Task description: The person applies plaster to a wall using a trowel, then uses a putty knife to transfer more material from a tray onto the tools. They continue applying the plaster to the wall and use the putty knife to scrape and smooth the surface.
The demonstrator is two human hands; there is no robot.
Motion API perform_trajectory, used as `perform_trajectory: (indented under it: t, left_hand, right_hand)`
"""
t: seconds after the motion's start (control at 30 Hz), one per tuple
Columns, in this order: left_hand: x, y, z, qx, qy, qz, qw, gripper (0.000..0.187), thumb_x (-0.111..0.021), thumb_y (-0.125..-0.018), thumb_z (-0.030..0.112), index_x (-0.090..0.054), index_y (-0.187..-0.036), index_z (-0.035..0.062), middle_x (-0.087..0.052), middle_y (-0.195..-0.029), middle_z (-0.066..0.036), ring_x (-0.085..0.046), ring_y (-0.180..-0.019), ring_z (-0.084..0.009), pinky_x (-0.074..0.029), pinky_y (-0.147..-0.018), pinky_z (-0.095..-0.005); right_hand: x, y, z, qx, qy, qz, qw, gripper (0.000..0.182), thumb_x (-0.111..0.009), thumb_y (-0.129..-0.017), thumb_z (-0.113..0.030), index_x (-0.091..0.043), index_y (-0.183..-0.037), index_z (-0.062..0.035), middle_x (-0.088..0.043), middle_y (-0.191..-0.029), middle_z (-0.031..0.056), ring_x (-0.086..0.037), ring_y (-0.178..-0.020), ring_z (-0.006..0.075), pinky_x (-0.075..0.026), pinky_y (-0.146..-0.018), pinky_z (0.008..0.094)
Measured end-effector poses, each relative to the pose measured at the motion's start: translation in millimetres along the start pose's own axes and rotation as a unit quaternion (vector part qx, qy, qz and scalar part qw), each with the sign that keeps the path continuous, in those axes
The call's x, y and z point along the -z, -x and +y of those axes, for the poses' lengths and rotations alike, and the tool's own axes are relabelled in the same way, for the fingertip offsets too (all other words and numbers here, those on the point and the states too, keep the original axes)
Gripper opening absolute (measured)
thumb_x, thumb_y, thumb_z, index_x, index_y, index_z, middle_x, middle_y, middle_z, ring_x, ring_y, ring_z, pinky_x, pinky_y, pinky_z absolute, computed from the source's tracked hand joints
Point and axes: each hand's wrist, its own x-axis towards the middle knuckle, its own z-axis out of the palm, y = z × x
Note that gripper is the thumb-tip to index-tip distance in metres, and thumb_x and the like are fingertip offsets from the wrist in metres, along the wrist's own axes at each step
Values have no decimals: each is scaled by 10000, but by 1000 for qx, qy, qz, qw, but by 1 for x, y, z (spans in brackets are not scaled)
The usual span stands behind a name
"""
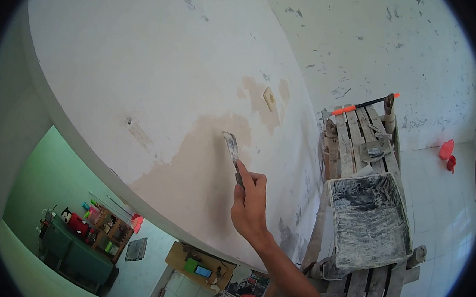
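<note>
One hand shows, with its arm coming in from the lower right; I take it for my right hand [250, 201]. Its fingers are wrapped round the handle of a putty knife [230, 147]. The blade points up and lies at or close to the wall [119, 48], over a damp-looking beige patch [193, 162]. Whether the blade touches the surface is hard to tell. Above and to the right of the blade, a cream switch plate [269, 98] sits on the wall with beige patches around it. My left hand is out of view.
A plaster-smeared tray [370, 224] rests on a slatted wooden scaffold [357, 292] at the right. Behind it lie a trowel [375, 151] and an orange-and-black tool [365, 103]. At lower left, past the wall's edge, are a green cabinet [76, 253] and a wooden shelf [114, 229].
</note>
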Motion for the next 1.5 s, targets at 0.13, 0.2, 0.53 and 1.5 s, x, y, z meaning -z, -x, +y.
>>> perform_trajectory:
  t: [0.13,0.2,0.53,1.5]
  left_hand:
    - [2,-5,-1,6,18,-2,1000,588,-592,-978,408,-498,-1460,84,-649,-1258,-131,-665,-1020,-270,-595,-770,-410]
    - [0,-10,-1,8,27,-1,1000,590,-595,-976,408,-499,-1460,85,-650,-1258,-129,-666,-1019,-269,-596,-770,-409]
    - [0,-3,7,19,64,14,998,599,-613,-968,412,-502,-1460,89,-653,-1258,-123,-668,-1017,-264,-598,-769,-403]
    - [-126,-56,34,7,202,37,979,626,-664,-945,424,-511,-1458,99,-662,-1258,-105,-674,-1012,-250,-604,-768,-387]
  right_hand:
    - [-14,-21,9,5,27,-16,999,581,-487,-932,121,-453,-1497,-10,-446,-1164,215,-537,-957,322,-484,-874,418]
    - [-16,-1,12,25,12,-34,999,603,-492,-918,133,-448,-1502,-12,-445,-1166,225,-540,-936,328,-485,-870,425]
    - [-16,-16,-2,20,11,-19,1000,601,-473,-933,115,-424,-1520,-6,-436,-1136,209,-519,-963,302,-480,-880,396]
    - [7,51,-12,12,36,-90,995,570,-502,-949,108,-468,-1500,-31,-470,-1175,190,-525,-951,285,-481,-856,384]
